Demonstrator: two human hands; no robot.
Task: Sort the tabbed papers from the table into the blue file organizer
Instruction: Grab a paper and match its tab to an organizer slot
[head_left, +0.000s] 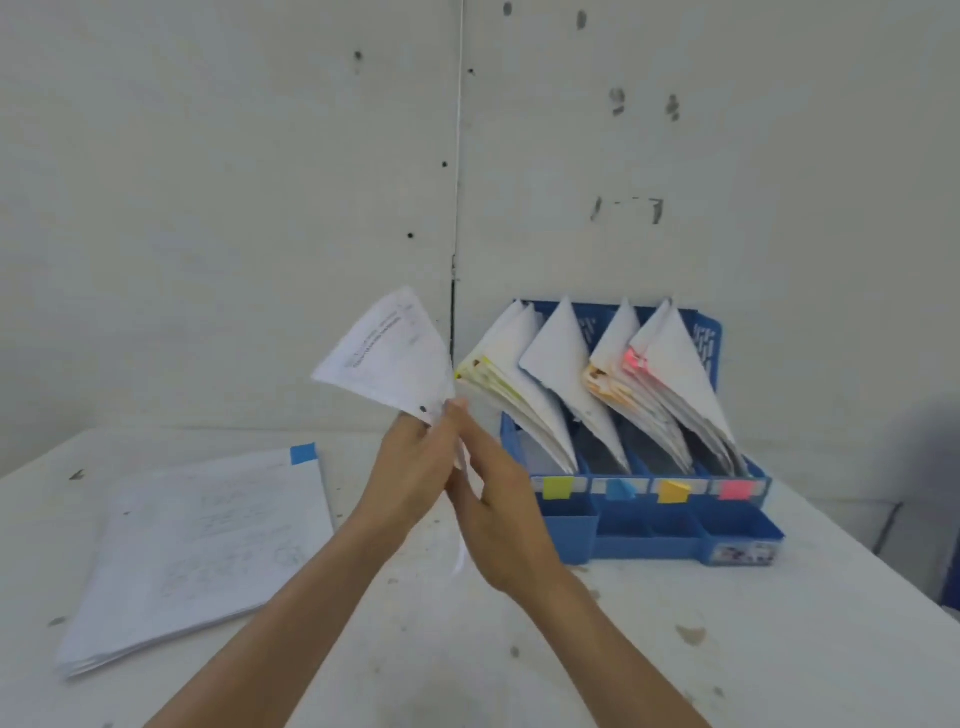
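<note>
Left hand (415, 470), right hand (501, 514): bare, slim, long-fingered. Forearms (291, 618): two, bare from the wrists down to the lower edge of view, narrow at the wrists.

held sheet (382, 353) print too blurred to read, sticker (743, 554) on blue file organizer (649, 545) illegible

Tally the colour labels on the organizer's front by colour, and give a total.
Yellow label: 1
Blue label: 1
Orange label: 1
Pink label: 1
Total: 4
</note>
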